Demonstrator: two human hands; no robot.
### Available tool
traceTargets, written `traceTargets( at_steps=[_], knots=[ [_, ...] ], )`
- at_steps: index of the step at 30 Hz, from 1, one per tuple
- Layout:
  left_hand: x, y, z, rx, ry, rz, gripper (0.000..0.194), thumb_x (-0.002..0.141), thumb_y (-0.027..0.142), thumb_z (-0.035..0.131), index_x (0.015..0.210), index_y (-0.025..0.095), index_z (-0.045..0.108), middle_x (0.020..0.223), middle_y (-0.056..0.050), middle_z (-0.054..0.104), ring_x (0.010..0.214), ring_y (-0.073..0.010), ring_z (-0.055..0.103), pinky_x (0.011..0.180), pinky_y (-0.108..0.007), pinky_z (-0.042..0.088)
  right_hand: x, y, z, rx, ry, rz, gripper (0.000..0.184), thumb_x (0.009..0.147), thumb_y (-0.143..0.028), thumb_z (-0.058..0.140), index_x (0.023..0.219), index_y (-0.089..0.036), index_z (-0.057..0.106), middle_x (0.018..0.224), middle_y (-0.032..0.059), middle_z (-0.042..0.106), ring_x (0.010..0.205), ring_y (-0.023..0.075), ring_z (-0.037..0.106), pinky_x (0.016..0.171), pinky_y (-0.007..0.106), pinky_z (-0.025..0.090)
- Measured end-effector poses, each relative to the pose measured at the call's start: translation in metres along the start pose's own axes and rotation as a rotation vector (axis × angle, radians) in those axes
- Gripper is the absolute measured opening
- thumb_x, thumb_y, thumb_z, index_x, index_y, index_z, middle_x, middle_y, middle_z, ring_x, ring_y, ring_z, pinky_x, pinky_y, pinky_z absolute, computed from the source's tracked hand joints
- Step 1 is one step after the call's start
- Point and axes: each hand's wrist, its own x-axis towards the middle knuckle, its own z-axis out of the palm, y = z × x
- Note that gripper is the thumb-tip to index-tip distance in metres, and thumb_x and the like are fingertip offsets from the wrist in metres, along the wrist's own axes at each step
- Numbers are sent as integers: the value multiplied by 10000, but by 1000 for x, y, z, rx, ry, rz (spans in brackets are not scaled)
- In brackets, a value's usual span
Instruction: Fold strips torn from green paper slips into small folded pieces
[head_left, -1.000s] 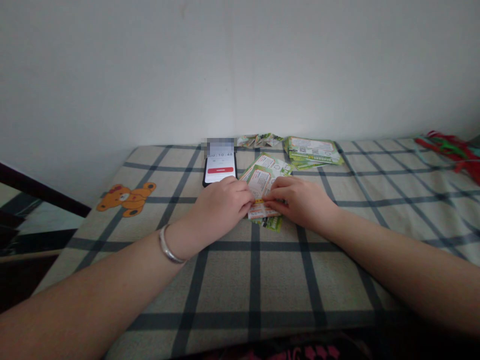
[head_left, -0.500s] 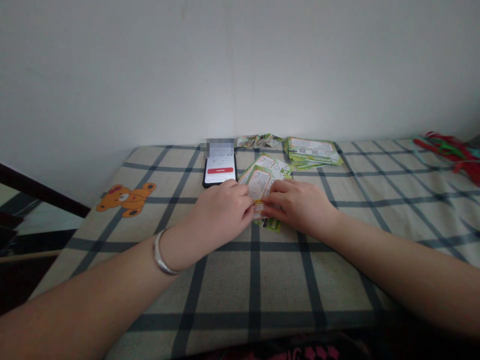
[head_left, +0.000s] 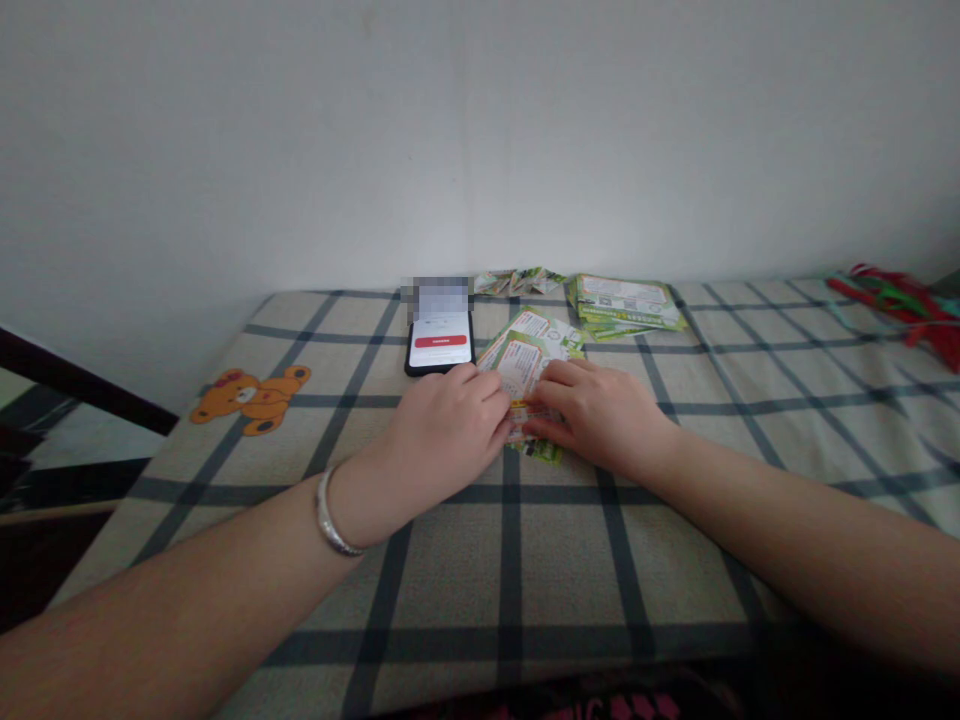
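Note:
Several green-and-white printed paper cards (head_left: 525,357) lie overlapping in front of me. The nearest card (head_left: 519,412) has a yellow-and-orange strip and is between my two hands. My left hand (head_left: 452,418), with a silver bangle at the wrist, has its fingers curled and pressed on the card's left side. From the right, my right hand (head_left: 596,412) pinches the same card, thumb below and bent fingers above. Both sets of fingertips partly cover the card, so whether it is folded there I cannot tell.
A phone (head_left: 441,345) with a lit screen lies just beyond my left hand. By the wall are crumpled or folded green papers (head_left: 520,281) and a stack of similar cards (head_left: 628,303). A bear figure (head_left: 255,398) is at left, red cloth (head_left: 919,310) at right, on the checked tablecloth (head_left: 465,590).
My left hand has shifted very slightly to the right, and its bangle with it. My right hand stays nearly in place on the card.

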Motion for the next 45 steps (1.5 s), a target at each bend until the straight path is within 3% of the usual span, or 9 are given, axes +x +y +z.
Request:
traceTargets(
  at_steps=[8,14,19,31,38,45],
  knots=[
    [-2,2,5,48,33,27,124,877,255,569,819,149,595,838,-72,603,834,-255,578,622,-366,456,0,1,6,27,43,-52,308,941,-427,490,883,-173,654,945,70,645,851,207,568,665,315,376],
    [-4,-6,6,-27,-5,15,151,895,284,542,886,143,595,902,-82,599,881,-261,568,708,-391,484,1,7,10,208,111,-276,279,971,-321,449,918,-185,687,900,58,662,859,189,556,754,309,416],
    [-5,-9,3,-68,-50,25,143,888,256,525,920,142,605,939,-88,601,915,-265,561,754,-402,488,-1,14,8,333,101,-449,256,941,-190,472,1081,-223,683,1021,33,694,909,171,566,802,299,431],
    [-6,-11,5,-83,8,57,112,844,239,554,891,150,603,923,-81,579,922,-262,537,780,-411,487,-5,11,8,218,127,-445,258,923,-192,488,1057,-251,700,969,54,659,836,198,549,699,322,429],
    [-6,-19,9,-167,116,204,123,866,227,558,793,164,634,942,-71,580,974,-229,528,871,-379,476,-9,14,7,234,79,-442,242,897,-204,525,1068,-244,692,1022,63,650,893,207,556,751,339,436],
    [-4,-24,10,-197,126,358,141,873,163,527,804,171,650,888,-45,645,947,-212,549,870,-374,484,-9,16,7,241,89,-463,239,909,-220,517,1083,-235,681,1017,57,653,913,203,552,765,333,437]
  ],
)
